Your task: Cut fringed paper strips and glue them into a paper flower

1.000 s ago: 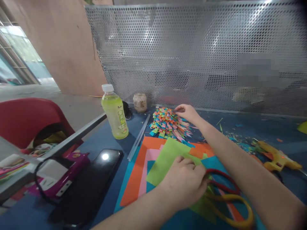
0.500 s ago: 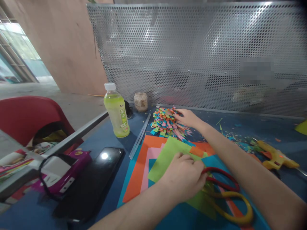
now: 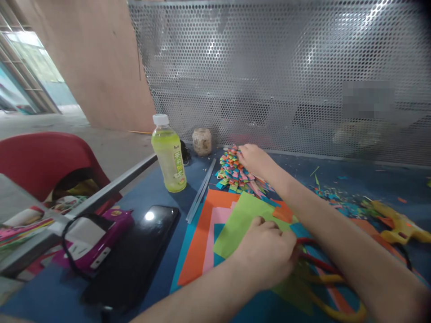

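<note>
My right hand [image 3: 254, 159] reaches to the back of the table, its fingers bent against the top of a fringed cluster of small coloured paper strips [image 3: 234, 170]. The fingertips are partly hidden behind the cluster. Closer to me, my left hand [image 3: 271, 251] is closed, knuckles up, over the sheets. From under it come the loops of a pair of scissors with red and yellow handles [image 3: 325, 279]; the blades are hidden by the hand. A light green sheet [image 3: 237, 222] lies beneath this hand, over orange, pink and blue paper [image 3: 193, 262].
A bottle of green drink [image 3: 170, 163], clear glue sticks [image 3: 202, 193] and a black phone [image 3: 134, 255] stand or lie to the left. A jar [image 3: 202, 142] is at the back. Paper scraps [image 3: 340, 199] and a yellow glue gun [image 3: 400, 224] lie right. Perforated metal [image 3: 252, 80] borders the back.
My right hand has shifted slightly up toward the tip of the paper cluster. The view has moved a little left; my left hand stays by the scissors, whose loops are now partly behind my right forearm.
</note>
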Action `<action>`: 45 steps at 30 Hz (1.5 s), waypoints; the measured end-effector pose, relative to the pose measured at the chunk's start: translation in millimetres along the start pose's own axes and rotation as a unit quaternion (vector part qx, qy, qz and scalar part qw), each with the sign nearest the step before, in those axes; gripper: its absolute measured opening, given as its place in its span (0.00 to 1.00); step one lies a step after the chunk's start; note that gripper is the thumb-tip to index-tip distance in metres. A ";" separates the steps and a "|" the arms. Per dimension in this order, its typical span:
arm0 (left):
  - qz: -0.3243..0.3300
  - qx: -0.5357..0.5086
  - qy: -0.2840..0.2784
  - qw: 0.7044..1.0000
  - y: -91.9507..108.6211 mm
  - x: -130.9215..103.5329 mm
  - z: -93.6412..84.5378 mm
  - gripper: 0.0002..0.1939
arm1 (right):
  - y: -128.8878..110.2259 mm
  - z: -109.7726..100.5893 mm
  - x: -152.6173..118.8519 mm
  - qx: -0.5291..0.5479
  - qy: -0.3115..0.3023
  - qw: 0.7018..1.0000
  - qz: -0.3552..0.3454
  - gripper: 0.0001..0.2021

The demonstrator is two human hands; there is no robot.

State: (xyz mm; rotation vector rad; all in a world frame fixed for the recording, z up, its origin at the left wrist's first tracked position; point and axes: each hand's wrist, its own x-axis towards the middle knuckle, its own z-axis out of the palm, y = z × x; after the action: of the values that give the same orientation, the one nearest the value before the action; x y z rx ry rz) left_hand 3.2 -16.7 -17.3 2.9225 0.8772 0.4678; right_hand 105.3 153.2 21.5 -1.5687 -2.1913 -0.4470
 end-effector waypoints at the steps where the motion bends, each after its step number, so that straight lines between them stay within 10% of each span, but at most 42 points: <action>1: 0.000 0.000 0.001 1.000 0.2 0.0 0.6 0.12 | -3.5 1.9 -3.6 -0.003 -0.008 1.000 -0.014 0.15; 8: 0.010 0.007 0.020 1.000 0.3 0.9 5.7 0.15 | -5.5 -4.2 -17.6 -0.002 -0.017 0.998 -0.054 0.33; 18: -0.004 0.010 0.000 1.000 3.0 -0.2 -3.3 0.15 | 12.5 -24.2 -26.9 -0.021 -0.008 0.999 -0.027 0.30; 26: -0.011 -0.001 -0.014 1.000 2.4 0.3 -1.6 0.13 | 28.6 -60.2 -104.0 -0.111 -0.018 0.994 0.011 0.21; 31: -0.038 -0.010 -0.021 0.999 -4.1 2.1 -4.6 0.13 | 34.0 -89.9 -159.0 -0.239 -0.008 0.950 0.204 0.25; 39: -0.196 0.009 0.017 0.980 -21.6 5.8 -8.1 0.12 | 0.5 -100.8 -202.8 -0.161 -0.192 0.955 0.159 0.09; 45: -0.331 0.016 0.064 0.941 -51.2 8.0 -4.2 0.16 | -21.7 -88.2 -200.8 -0.094 -0.171 0.974 0.113 0.11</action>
State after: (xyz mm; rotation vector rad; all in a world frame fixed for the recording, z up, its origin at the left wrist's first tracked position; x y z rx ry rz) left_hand -18.8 30.4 -18.2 2.4092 1.7882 0.5790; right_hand 154.2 -60.2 -3.0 -2.1069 -2.2263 -0.3420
